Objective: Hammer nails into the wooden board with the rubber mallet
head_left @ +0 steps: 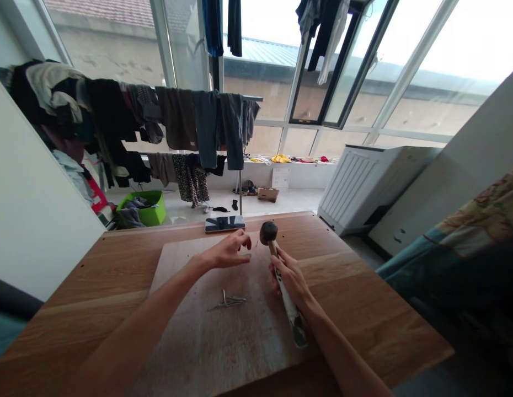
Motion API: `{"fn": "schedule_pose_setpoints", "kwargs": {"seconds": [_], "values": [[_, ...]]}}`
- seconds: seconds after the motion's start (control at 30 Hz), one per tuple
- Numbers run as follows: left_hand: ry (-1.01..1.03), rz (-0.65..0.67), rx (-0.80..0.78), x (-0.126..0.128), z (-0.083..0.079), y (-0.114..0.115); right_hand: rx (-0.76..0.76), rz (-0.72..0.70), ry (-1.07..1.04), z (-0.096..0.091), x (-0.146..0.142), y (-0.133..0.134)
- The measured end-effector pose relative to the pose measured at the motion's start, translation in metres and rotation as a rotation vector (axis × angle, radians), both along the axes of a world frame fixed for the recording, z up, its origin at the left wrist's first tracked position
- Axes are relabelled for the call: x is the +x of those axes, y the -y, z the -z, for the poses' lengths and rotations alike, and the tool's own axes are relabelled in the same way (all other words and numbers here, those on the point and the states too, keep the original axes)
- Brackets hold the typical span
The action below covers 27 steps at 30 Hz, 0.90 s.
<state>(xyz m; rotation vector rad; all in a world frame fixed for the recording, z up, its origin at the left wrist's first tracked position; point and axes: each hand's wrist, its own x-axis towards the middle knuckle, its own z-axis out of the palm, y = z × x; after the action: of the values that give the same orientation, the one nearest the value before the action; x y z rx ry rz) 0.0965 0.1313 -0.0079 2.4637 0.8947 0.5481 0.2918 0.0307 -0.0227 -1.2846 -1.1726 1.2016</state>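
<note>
Across the upper half of the frame, tall windows [256, 82] are shown, with clothes [176, 118] hung on a rack at the upper left. The lower half is filled by a wood-grained counter [356, 298]. Beyond its far right corner, a ribbed white box [356, 184] is seen. On the middle of the counter a pale flat board [190, 342] is laid, and past the far left edge a green basket [157, 212] of cloth is placed on the floor.

Two bare hands are held over the board. By the right hand [292, 275], right of centre, a dark-headed mallet [287, 293] is gripped around its handle, its head pointed toward the top of the frame. The left hand [227, 251], at centre, is loosely curled, with thumb and fingers apart; nothing is clearly pinched. Just beside its fingertips a thin mark is seen, too small to be identified.

At the board's far edge a phone [225, 223] is laid flat. Below centre, several nails [229, 302] are heaped on the board, untouched.

The step in hand is judged to be a readying for hammering; steady aim, and fingers kept clear of the mallet head, seem to be called for.
</note>
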Motion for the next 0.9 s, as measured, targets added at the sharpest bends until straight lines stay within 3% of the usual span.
{"fn": "schedule_pose_setpoints", "kwargs": {"seconds": [0.1,0.23,0.37,0.5,0.6,0.7,0.8,0.9], "values": [[-0.272,0.212,-0.071,-0.014,-0.019,0.033,-0.025,0.013,0.035,0.002,0.000,-0.001],[-0.370,0.297,-0.029,-0.010,-0.021,0.065,-0.035,0.006,0.047,0.005,-0.001,-0.001],[-0.379,0.320,-0.001,-0.003,-0.018,0.070,-0.039,-0.013,0.056,0.007,-0.002,0.000],[-0.264,0.329,-0.067,-0.003,-0.021,0.058,-0.027,-0.004,0.053,0.007,-0.001,0.000],[-0.006,0.221,-0.147,-0.001,-0.016,0.034,-0.028,0.011,0.045,0.006,0.000,0.000],[0.281,-0.073,-0.154,0.006,0.002,0.004,-0.045,0.016,0.030,0.005,-0.001,0.000],[0.409,-0.306,-0.116,0.011,0.025,-0.015,-0.056,0.011,0.021,0.006,-0.001,0.001],[0.432,-0.330,-0.105,0.012,0.040,-0.020,-0.029,0.023,-0.003,0.004,-0.001,0.001]]}}
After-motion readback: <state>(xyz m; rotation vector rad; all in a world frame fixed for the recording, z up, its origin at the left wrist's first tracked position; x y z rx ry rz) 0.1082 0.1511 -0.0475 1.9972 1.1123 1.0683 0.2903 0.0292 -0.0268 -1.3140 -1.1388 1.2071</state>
